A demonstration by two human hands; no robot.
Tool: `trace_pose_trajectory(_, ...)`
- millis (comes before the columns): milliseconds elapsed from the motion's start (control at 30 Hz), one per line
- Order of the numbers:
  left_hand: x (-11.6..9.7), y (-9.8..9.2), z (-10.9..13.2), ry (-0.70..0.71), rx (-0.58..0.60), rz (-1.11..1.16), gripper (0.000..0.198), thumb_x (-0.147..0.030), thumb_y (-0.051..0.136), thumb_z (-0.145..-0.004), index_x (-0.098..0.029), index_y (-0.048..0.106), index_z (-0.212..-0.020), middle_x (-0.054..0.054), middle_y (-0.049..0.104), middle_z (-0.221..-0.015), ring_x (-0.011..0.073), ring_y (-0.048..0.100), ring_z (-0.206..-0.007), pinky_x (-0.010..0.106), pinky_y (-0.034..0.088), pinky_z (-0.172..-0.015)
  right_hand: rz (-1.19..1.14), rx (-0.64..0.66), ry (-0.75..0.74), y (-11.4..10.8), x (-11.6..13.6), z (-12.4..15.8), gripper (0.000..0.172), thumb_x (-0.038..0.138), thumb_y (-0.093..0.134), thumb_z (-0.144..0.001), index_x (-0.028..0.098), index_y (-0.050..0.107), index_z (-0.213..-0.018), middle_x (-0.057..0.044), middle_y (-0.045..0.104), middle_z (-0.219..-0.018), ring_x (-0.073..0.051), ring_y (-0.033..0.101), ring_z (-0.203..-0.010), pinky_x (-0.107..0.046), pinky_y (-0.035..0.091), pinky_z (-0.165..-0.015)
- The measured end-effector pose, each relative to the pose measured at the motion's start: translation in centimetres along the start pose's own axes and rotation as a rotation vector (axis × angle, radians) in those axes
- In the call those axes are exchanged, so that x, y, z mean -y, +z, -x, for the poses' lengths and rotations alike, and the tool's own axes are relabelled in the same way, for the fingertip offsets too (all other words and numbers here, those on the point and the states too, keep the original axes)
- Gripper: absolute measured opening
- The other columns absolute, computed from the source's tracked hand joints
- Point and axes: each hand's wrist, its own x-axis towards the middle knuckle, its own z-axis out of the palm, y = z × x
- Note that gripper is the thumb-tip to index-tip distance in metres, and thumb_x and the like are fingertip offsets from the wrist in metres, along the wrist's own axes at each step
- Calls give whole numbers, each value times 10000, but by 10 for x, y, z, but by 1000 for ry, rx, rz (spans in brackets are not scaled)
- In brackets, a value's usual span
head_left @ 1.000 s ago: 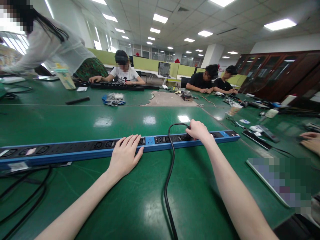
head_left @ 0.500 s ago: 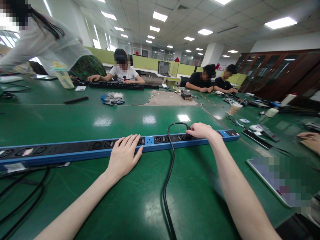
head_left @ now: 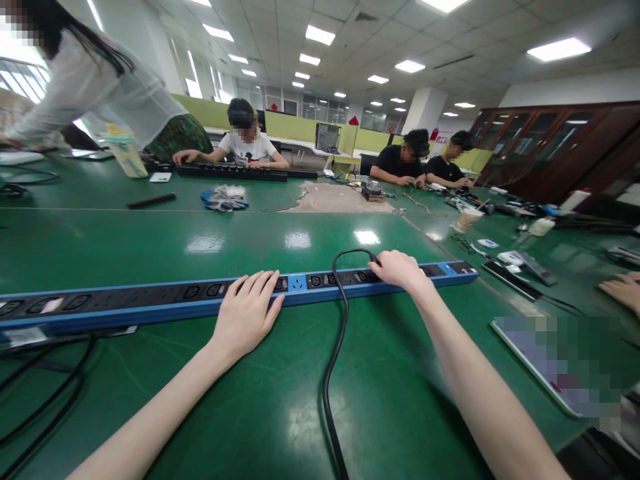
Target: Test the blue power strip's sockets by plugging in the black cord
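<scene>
closest to the camera, a black cable point(head_left: 334, 360) runs up from the bottom centre of the frame across the green table point(head_left: 150, 247), loops over and ends under the right hand point(head_left: 397, 269) at the blue power strip point(head_left: 150, 303). that hand is curled down over the plug, fingers closed on it at a socket right of the frame's centre; the plug itself is mostly hidden, so whether it is fully seated cannot be told. the left hand point(head_left: 245, 313) lies flat and open, palm down, fingers spread across the strip's near edge just left of centre, pressing it to the table. judging by this, one cable is at its socket, while the other sockets that show along the strip look unfilled. more black cables point(head_left: 45, 393) trail off at lower left. at the right edge another person's hand point(head_left: 623, 290) rests on the table. further back lie gloves point(head_left: 225, 198) and a dark bar point(head_left: 151, 200), then seated people at upper centre and upper right, one leaning in at upper left.
</scene>
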Motion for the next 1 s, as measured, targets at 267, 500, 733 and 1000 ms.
trace_pose_trajectory(267,1,1,-1,3,-1,21,589,-443,452,-1065,-223,510,-1608,153,621,-1535,360,572,-1410,565,375,-1193,-27,53,-45,-3,-4,-6,582,563,431,-1041,120,772,-1203,-267,745,-1236,-400,724,-1157,-470,561,-934)
trace_pose_trajectory(500,1,0,-1,7,6,-1,577,-434,439,-1071,-220,510,-1602,150,629,-1524,344,575,-1400,548,370,-1193,-84,58,-34,4,-8,-3,599,559,360,-1058,133,770,-1152,-250,752,-1225,-378,732,-1124,-434,546,-913)
trace_pose_trajectory(733,1,0,-1,2,17,-4,571,-429,444,-1072,-203,521,-1591,149,622,-1533,340,561,-1418,539,362,-1204,-93,125,-135,-4,-28,-13,472,566,484,-988,201,770,-896,-134,790,-986,-287,738,-901,-334,505,-773)
trace_pose_trajectory(1000,0,2,0,8,14,0,583,-428,450,-1068,-223,496,-1611,154,612,-1544,354,554,-1430,563,358,-1204,-119,84,-115,-2,-24,-8,448,562,517,-961,199,766,-876,-134,789,-972,-275,733,-883,-318,485,-734)
